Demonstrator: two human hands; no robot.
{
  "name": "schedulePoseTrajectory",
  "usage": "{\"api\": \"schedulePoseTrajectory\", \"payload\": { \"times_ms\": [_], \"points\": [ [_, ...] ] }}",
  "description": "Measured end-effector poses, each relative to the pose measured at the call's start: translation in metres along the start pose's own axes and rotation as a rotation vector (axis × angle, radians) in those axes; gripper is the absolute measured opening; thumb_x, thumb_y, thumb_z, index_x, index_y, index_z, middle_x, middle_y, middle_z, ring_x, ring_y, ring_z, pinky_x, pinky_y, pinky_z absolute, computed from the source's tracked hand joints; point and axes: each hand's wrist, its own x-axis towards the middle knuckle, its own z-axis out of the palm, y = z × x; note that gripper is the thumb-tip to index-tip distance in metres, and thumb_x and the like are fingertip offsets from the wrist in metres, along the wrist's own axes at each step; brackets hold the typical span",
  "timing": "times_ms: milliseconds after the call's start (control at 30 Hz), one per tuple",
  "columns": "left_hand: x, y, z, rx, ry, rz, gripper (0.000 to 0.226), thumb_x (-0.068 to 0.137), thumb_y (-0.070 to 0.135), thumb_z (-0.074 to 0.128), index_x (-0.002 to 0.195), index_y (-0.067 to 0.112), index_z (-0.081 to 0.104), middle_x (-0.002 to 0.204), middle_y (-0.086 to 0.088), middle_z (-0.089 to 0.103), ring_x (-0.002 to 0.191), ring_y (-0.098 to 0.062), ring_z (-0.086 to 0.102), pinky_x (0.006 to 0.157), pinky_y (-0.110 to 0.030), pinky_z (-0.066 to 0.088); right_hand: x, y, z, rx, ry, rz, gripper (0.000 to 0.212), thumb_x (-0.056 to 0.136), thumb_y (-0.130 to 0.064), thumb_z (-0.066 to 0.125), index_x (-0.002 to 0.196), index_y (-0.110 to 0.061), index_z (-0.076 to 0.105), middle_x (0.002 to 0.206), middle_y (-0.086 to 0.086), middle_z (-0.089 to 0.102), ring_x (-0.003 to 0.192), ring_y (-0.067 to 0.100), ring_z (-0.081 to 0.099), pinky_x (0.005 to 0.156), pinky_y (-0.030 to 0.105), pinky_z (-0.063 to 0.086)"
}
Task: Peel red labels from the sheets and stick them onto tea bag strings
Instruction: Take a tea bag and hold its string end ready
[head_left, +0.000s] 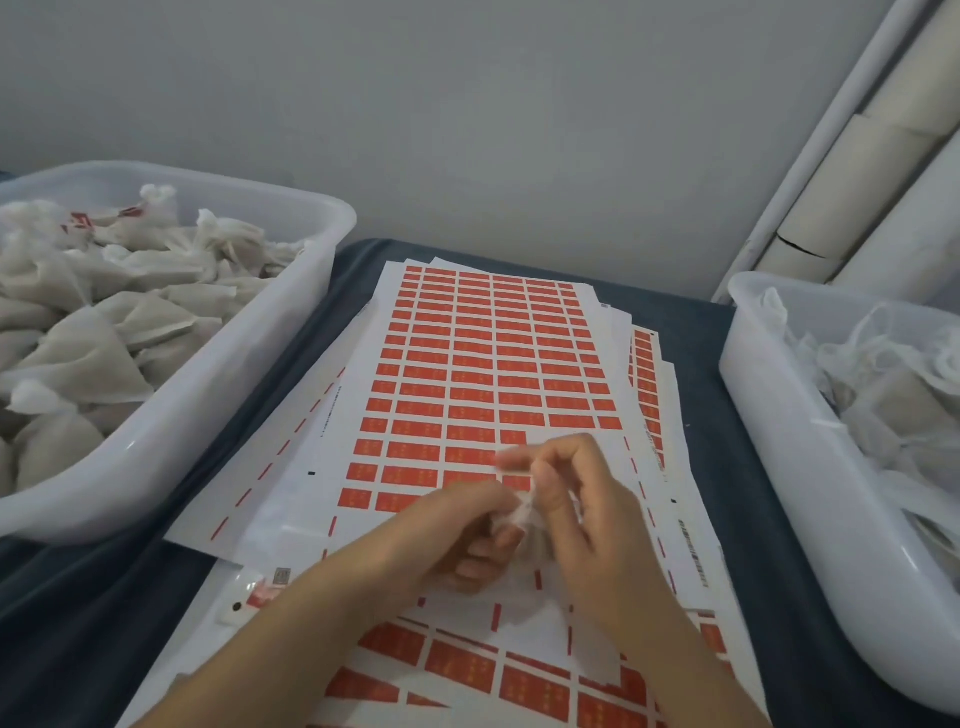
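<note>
A sheet of red labels (483, 364) lies in the middle of the table on top of other sheets. Both hands work together just above its near end. My left hand (457, 535) has its fingers curled around a white tea bag (519, 514), mostly hidden between the hands. My right hand (566, 499) pinches the gathered top of the same bag with thumb and fingers. A blurred finger lies over the sheet near a gap where labels are gone. Whether a label is held I cannot tell.
A white tub (218, 395) at the left holds many tea bags, a few with red tags. Another white tub (769, 426) at the right holds tea bags with loose strings. More label sheets (467, 670) lie nearer me. A dark cloth (696, 332) covers the table.
</note>
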Motion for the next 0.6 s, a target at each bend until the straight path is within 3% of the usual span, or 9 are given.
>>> {"api": "schedulePoseTrajectory", "payload": {
  "times_ms": [100, 167, 233, 333, 500, 600],
  "points": [
    [-0.004, -0.005, 0.001, 0.267, 0.006, 0.055, 0.038, 0.096, 0.021, 0.041, 0.058, 0.012, 0.043, 0.032, 0.006, 0.041, 0.024, -0.005, 0.035, 0.032, -0.01, 0.028, -0.001, 0.002, 0.004, -0.002, 0.041, 0.055, 0.013, 0.089, -0.04, 0.036, 0.09, -0.031, 0.046, 0.094, -0.028, 0.059, 0.087, -0.005, 0.06, 0.068, 0.005, 0.046],
    [0.001, 0.0, 0.002, 0.319, 0.109, 0.121, 0.035, 0.096, 0.028, 0.044, 0.064, 0.015, 0.051, 0.043, 0.009, 0.047, 0.037, -0.004, 0.042, 0.043, -0.016, 0.038, 0.0, 0.004, 0.003, -0.005, 0.124, 0.111, 0.015, 0.086, -0.043, 0.036, 0.088, -0.032, 0.045, 0.09, -0.031, 0.057, 0.087, -0.01, 0.057, 0.065, 0.001, 0.044],
    [-0.005, 0.006, 0.006, 0.411, 0.131, 0.306, 0.024, 0.091, 0.034, 0.049, 0.074, 0.019, 0.058, 0.053, 0.014, 0.05, 0.048, 0.0, 0.045, 0.052, -0.012, 0.041, 0.002, 0.007, 0.0, 0.0, 0.176, 0.153, 0.015, 0.083, -0.046, 0.039, 0.086, -0.033, 0.046, 0.086, -0.034, 0.057, 0.089, -0.015, 0.054, 0.066, -0.001, 0.041],
    [-0.008, 0.003, 0.009, 0.49, 0.095, 0.461, 0.037, 0.08, 0.045, 0.049, 0.093, 0.012, 0.06, 0.061, 0.015, 0.051, 0.055, -0.001, 0.045, 0.056, -0.014, 0.041, 0.006, 0.007, -0.005, 0.083, 0.141, 0.21, 0.016, 0.077, -0.047, 0.046, 0.085, -0.034, 0.052, 0.084, -0.037, 0.058, 0.089, -0.018, 0.054, 0.063, -0.001, 0.042],
    [-0.01, 0.002, 0.009, 0.51, 0.078, 0.51, 0.03, 0.078, 0.047, 0.047, 0.091, 0.024, 0.06, 0.062, 0.017, 0.053, 0.057, -0.001, 0.047, 0.059, -0.015, 0.042, 0.009, 0.006, -0.012, 0.19, 0.057, 0.253, 0.032, 0.068, -0.047, 0.058, 0.096, -0.031, 0.053, 0.092, -0.034, 0.057, 0.083, -0.008, 0.062, 0.058, 0.007, 0.049],
    [-0.01, 0.001, 0.009, 0.501, 0.073, 0.501, 0.037, 0.078, 0.047, 0.047, 0.093, 0.016, 0.06, 0.061, 0.012, 0.05, 0.056, -0.004, 0.045, 0.058, -0.017, 0.042, 0.008, 0.006, -0.015, 0.143, 0.05, 0.229, 0.024, 0.068, -0.047, 0.059, 0.086, -0.032, 0.058, 0.092, -0.029, 0.061, 0.086, -0.007, 0.061, 0.061, 0.005, 0.048]
  ]
}}
